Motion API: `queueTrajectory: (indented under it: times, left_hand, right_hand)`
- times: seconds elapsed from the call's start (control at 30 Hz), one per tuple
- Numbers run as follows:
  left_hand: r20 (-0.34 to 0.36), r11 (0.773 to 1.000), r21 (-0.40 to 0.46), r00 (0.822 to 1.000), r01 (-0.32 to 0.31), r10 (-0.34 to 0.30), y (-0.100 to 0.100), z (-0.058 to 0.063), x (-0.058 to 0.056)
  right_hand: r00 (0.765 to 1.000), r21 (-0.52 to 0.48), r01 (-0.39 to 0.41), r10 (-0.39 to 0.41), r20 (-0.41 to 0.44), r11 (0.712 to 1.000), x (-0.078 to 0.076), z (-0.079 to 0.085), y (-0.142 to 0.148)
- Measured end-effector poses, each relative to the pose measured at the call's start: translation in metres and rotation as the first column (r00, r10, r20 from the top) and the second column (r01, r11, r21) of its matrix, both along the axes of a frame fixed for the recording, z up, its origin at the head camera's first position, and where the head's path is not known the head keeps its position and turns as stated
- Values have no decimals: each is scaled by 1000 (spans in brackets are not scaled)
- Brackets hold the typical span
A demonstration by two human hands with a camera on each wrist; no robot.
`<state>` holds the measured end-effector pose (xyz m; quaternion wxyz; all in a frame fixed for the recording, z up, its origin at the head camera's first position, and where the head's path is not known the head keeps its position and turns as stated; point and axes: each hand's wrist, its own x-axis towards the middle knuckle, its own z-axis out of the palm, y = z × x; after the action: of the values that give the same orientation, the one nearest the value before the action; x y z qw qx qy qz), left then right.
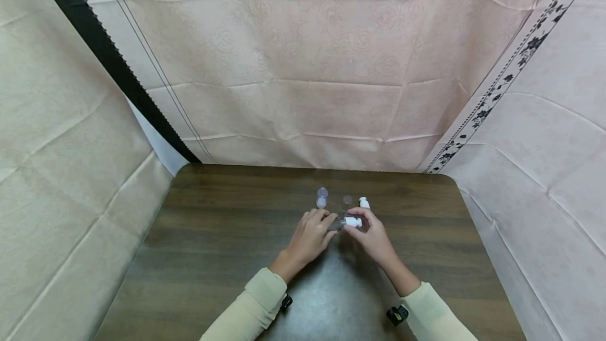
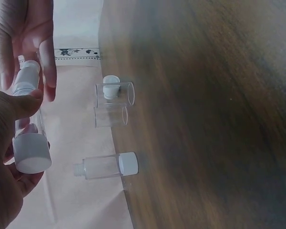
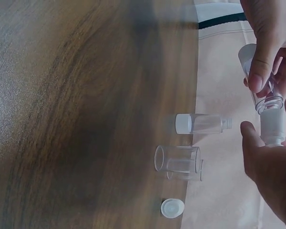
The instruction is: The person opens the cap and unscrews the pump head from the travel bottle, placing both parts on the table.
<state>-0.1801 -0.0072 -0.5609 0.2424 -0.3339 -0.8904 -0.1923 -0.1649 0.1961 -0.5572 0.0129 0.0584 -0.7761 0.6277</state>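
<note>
My left hand (image 1: 309,234) grips a small clear bottle (image 3: 248,56) with a white base (image 2: 32,152), thumb and fingers round its body. At the bottle's neck sits a white pump top (image 3: 273,125), in line with the bottle. My right hand (image 1: 375,238) is around this pump top, its fingers (image 2: 48,67) extended on either side. In the right wrist view a gap shows between the thumb and the white collar. The bottle lies tilted nearly sideways between both hands, above the table.
Beyond the hands a second clear bottle (image 3: 205,124) with a white base stands on the wooden table (image 1: 213,246). Two clear cylindrical covers (image 2: 115,94) (image 3: 185,177) stand beside it, then a white top piece (image 3: 172,208). Pale cloth (image 1: 307,109) hangs behind the table's far edge.
</note>
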Motion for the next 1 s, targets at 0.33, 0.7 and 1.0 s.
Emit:
queueTrajectory:
  times: [0.33, 0.7, 1.0]
  left_hand:
    - [-24, 999, -36, 1000, -7, 6, 1, 2, 1]
    - [-23, 1000, -11, 1000, -16, 15, 1, 0, 1]
    - [12, 999, 40, 999, -31, 30, -4, -3, 0]
  right_hand:
    - [995, 84, 81, -86, 54, 993, 0, 0, -3]
    - [989, 43, 147, -147, -16, 988, 1, -1, -2]
    - [980, 8, 179, -178, -88, 984, -3, -1, 10]
